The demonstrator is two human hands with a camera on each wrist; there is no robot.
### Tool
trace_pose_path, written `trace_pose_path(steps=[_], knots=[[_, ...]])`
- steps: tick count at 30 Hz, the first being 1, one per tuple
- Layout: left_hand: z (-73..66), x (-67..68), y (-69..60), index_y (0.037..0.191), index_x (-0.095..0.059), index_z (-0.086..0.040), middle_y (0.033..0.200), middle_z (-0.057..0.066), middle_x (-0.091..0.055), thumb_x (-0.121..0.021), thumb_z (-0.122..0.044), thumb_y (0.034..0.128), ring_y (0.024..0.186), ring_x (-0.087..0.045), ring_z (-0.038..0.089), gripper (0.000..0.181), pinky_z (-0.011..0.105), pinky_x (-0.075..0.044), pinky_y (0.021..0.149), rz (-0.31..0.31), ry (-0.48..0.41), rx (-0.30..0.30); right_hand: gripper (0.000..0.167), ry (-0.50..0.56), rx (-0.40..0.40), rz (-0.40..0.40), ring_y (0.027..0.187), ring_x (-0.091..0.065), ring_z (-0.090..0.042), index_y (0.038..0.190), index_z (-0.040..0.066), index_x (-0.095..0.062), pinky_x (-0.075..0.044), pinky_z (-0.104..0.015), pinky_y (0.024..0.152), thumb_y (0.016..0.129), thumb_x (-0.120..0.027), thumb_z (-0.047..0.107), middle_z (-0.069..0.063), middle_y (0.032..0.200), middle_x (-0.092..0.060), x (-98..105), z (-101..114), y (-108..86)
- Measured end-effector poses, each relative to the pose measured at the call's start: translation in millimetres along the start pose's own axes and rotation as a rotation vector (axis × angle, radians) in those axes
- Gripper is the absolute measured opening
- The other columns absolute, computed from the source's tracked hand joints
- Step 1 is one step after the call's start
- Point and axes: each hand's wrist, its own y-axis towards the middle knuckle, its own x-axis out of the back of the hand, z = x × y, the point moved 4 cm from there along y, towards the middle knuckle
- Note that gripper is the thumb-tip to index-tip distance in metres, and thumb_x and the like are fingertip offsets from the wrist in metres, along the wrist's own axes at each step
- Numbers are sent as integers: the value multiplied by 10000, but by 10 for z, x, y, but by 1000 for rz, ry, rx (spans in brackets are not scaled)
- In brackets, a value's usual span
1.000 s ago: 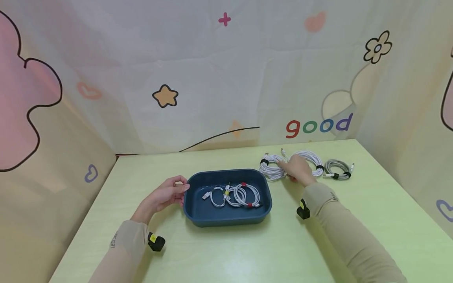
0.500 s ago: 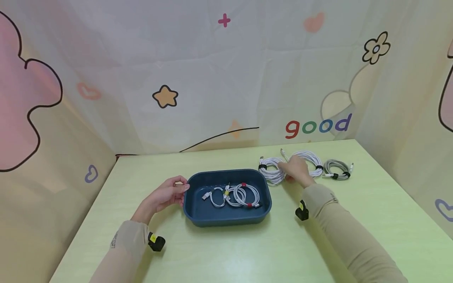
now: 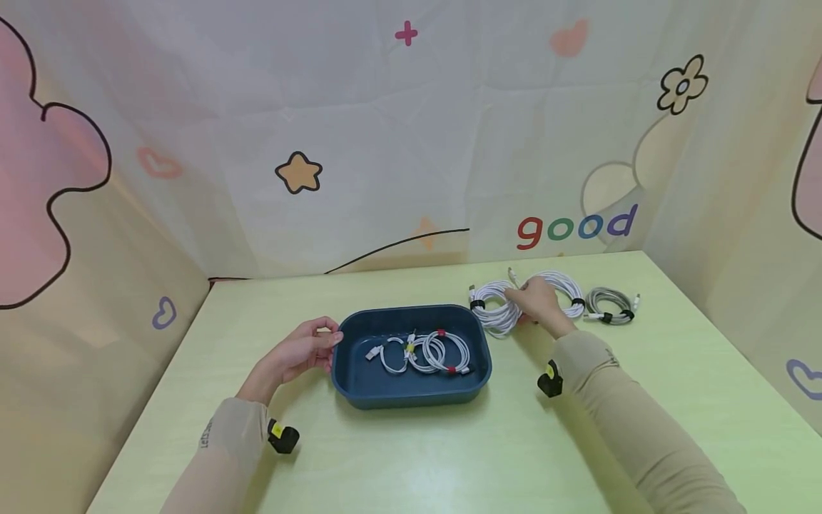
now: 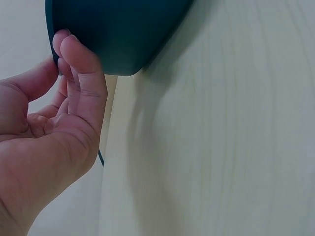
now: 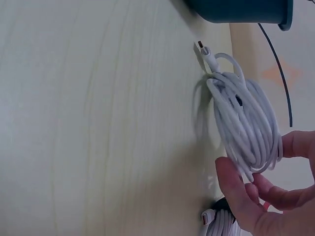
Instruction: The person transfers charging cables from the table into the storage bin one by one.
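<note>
Between the thumb and fingers of my right hand is the near right edge of a coiled white cable. The right wrist view shows this coil tilted up on its side, with one plug pointing at the bin. My left hand pinches the left rim of a dark blue bin; in the left wrist view the thumb and fingertips meet at its wall. Inside the bin lie white cables, one small coil, one with a yellow tie and one with red ties.
Behind and right of my right hand lies a second white cable coil with a black tie. Farther right is a grey cable coil. A printed cloth backdrop hangs behind the pale table.
The white coil in my right hand has shifted slightly left and towards me, and its angle has changed. My left hand and the bin have stayed in place.
</note>
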Motion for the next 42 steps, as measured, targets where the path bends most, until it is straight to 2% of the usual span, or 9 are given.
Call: trace_pose_path(steps=[3,7,11,14,16,24,36,42], knots=[[8,2,1,1020,-439,-111,670,-21,-578,-525,-177,996,573,-557,136,111,252,-519,587,0,-3,2,363,62,-17,36,430,-571,-156,552,128,-426,-408,-268,423,863,-577,240,48,448,-430,-9,-29,9],[17,-3,4,1016,-441,-118,673,-28,-583,-519,-175,999,573,-557,135,98,250,-518,586,-1,-13,3,302,152,-35,86,428,-587,-148,616,76,-522,-413,-270,422,846,-615,247,30,485,-475,-9,-46,-11],[20,-3,5,1016,-444,-124,671,-30,-587,-519,-177,999,574,-558,134,93,248,-516,586,-1,-23,2,274,204,-64,122,506,-649,-164,860,-45,-630,-509,-272,499,856,-634,229,-39,663,-579,-5,-42,-50],[24,-4,1,1017,-446,-126,670,-30,-589,-520,-179,999,575,-561,132,93,246,-516,587,2,-30,3,371,220,-92,138,566,-661,-156,1070,-103,-614,-558,-278,579,878,-643,214,-63,790,-589,-15,-60,-60],[24,-6,-3,1018,-445,-124,670,-28,-591,-518,-178,1000,575,-564,132,93,247,-515,585,4,-33,3,409,222,-102,144,589,-660,-146,1143,-110,-592,-570,-284,608,895,-642,211,-55,817,-583,-14,-62,-68],[36,4,9,1023,-446,-133,687,-30,-591,-534,-195,993,588,-569,133,113,243,-517,591,-7,-26,8,415,254,-80,132,621,-668,-172,1177,-128,-573,-592,-367,693,908,-642,180,-81,843,-604,50,-28,-54],[35,-3,16,1014,-441,-123,674,-31,-587,-522,-175,997,582,-564,126,98,245,-513,588,-2,-48,6,418,250,-49,96,615,-660,-115,1194,-126,-584,-588,-378,754,934,-623,199,-58,838,-638,189,124,-119],[29,4,19,1017,-443,-130,679,-28,-583,-520,-174,999,586,-569,131,91,245,-518,591,-9,-40,14,437,244,-63,79,595,-637,-67,1222,-107,-576,-586,-353,763,938,-620,222,-30,815,-636,295,202,-136]])
